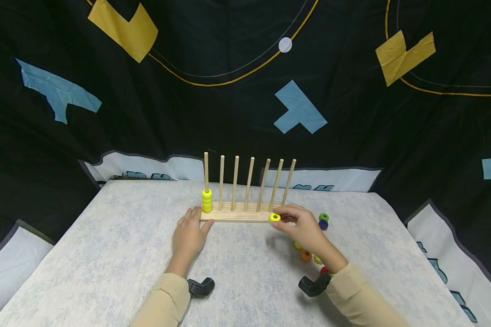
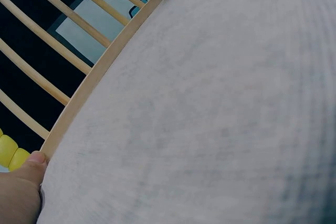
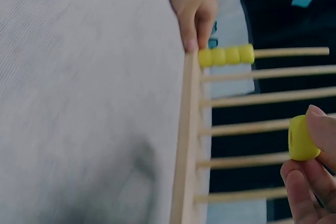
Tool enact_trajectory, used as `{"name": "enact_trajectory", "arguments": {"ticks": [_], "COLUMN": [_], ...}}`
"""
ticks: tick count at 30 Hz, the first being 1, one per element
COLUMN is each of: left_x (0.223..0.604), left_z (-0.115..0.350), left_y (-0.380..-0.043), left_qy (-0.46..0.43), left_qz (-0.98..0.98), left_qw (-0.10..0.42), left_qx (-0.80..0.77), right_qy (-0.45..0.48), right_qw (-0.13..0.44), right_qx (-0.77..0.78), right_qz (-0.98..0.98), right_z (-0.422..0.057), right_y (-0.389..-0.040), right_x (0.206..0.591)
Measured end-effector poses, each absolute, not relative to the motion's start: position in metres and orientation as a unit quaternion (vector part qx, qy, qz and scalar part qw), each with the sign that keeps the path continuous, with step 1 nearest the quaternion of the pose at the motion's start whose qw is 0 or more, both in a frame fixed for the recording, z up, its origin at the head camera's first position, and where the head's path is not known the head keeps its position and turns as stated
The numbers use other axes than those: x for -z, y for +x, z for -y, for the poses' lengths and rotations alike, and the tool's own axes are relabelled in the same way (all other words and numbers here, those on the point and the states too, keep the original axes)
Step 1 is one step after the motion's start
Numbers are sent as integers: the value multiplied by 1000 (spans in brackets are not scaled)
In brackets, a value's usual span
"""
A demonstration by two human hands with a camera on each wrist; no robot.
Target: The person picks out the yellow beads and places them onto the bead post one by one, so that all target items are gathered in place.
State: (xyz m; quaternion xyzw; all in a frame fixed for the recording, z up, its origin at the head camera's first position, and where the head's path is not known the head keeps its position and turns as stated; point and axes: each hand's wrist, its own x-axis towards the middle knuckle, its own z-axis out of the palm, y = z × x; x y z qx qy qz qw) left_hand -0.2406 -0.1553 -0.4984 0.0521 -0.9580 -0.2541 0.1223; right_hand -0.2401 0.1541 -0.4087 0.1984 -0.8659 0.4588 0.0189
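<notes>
A wooden peg rack (image 1: 237,217) has several upright pegs on a long flat base. On its leftmost peg sits a short stack of yellow beads (image 1: 206,201). My left hand (image 1: 189,237) grips the base's left end, its thumb (image 2: 34,162) against the front edge and its fingers at the side. My right hand (image 1: 306,228) pinches one yellow bead (image 3: 301,141) between thumb and fingertips. In the head view that bead overlaps the right part of the base, its hole facing up. In the right wrist view it is in front of the bare pegs.
Right of the rack lie a green bead (image 1: 323,216) and a dark blue bead (image 1: 323,225). Closer in, partly behind my right forearm, are an orange bead (image 1: 306,255), a red bead (image 1: 324,270) and yellowish ones. A black curtain (image 1: 229,122) hangs behind the pale table (image 1: 106,254).
</notes>
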Motion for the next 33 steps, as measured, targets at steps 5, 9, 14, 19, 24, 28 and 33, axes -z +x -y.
{"name": "enact_trajectory", "arguments": {"ticks": [5,9,14,19,24,28,33], "left_x": [498,497,498,498,498,498,497], "left_z": [155,156,156,155,156,156,156], "left_y": [-241,-241,-242,-242,-242,-242,-241], "left_qy": [53,53,52,50,52,54,55], "left_qz": [958,958,958,958,958,958,959], "left_qw": [120,121,122,125,121,117,116], "left_qx": [254,253,255,255,253,254,253], "right_qy": [215,232,253,253,244,248,266], "right_qw": [17,27,50,65,74,85,112], "right_qx": [-466,-460,-451,-446,-454,-462,-475], "right_qz": [858,857,855,856,854,847,831], "right_z": [-134,-123,-116,-111,-107,-104,-98], "right_y": [-239,-240,-245,-253,-262,-269,-277], "right_x": [400,392,380,367,354,343,330]}}
